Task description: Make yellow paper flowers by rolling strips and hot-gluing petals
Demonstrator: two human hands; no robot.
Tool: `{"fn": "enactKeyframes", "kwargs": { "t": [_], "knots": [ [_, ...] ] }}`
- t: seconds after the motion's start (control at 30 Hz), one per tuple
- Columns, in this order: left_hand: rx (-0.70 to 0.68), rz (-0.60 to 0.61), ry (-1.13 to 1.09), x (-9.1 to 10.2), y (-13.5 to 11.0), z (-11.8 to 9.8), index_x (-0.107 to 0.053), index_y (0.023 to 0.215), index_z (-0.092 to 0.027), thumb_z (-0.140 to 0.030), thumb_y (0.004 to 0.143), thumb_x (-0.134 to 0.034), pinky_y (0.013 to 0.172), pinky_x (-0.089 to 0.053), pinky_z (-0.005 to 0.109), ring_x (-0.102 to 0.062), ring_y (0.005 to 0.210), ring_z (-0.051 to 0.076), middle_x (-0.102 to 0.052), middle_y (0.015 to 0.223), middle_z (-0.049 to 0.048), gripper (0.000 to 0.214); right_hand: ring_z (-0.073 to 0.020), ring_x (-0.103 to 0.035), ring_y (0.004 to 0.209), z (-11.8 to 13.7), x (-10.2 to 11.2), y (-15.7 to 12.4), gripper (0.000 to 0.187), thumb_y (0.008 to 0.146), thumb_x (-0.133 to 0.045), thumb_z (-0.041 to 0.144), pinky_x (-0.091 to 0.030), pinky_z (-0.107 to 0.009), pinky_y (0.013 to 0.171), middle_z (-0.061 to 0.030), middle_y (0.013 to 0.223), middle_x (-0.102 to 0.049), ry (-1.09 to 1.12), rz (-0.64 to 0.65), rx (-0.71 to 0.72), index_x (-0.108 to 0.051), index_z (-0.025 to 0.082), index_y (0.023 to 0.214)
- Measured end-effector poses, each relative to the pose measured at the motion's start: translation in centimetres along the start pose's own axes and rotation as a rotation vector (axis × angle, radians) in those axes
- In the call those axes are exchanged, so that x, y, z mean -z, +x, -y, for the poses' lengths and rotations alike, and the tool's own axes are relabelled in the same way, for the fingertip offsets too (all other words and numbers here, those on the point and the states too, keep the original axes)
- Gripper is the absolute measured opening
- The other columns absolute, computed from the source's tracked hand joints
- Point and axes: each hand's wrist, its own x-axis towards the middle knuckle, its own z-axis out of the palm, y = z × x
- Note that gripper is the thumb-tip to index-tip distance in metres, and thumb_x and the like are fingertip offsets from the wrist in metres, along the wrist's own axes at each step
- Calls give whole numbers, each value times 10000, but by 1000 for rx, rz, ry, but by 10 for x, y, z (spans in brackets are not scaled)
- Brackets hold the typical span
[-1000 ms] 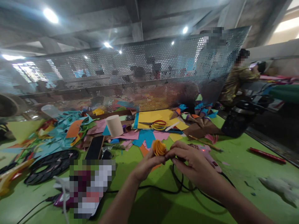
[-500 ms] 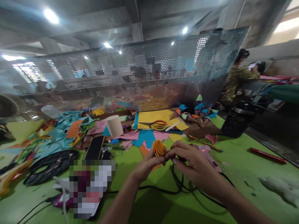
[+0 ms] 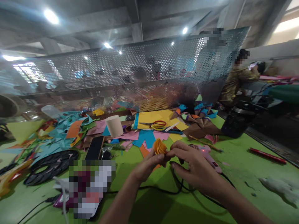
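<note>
Poking above L hand (image 3: 147,166) grip: orange ppr coil (image 3: 159,147), R hand (image 3: 192,161) adj.

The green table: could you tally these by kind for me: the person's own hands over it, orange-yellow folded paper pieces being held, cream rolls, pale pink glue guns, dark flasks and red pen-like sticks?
Hands: 2 (left hand, right hand)
Orange-yellow folded paper piece: 1
Cream roll: 1
Pale pink glue gun: 1
Dark flask: 1
Red pen-like stick: 1
Total: 7
</note>
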Motion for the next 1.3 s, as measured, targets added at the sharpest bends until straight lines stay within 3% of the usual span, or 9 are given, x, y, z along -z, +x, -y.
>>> {"fn": "enactKeyframes", "kwargs": {
  "t": [0.3, 0.47, 1.3],
  "knots": [
    [88, 25, -33, -3, 0, -2, -595, 931, -182, -630, 710, -686, 696, -387, 274, -482, 756, 142, -537, 850, 17, 508, -186, -583, 814, -12, -10, -2, 154, 786, -640, 79, -448, -292, 699, -48, 901, -610, -108, -45, 43, -645, 179, 903],
    [71, 29, -5, -3, 0, -1, -610, 852, -168, -658, 718, -661, 677, -385, 273, -484, 725, 136, -540, 828, 23, 511, -182, -585, 797, -13, -11, -1, 181, 772, -632, 34, -439, -281, 679, -41, 874, -611, -130, -59, 37, -659, 177, 880],
    [18, 60, 34, -1, 0, 3, -614, 982, -170, -612, 778, -641, 692, -382, 271, -481, 745, 131, -522, 875, 22, 487, -183, -597, 780, -14, -12, -2, 143, 785, -606, 59, -449, -286, 676, -38, 866, -633, -189, -61, 44, -656, 185, 834]
  ]
}}
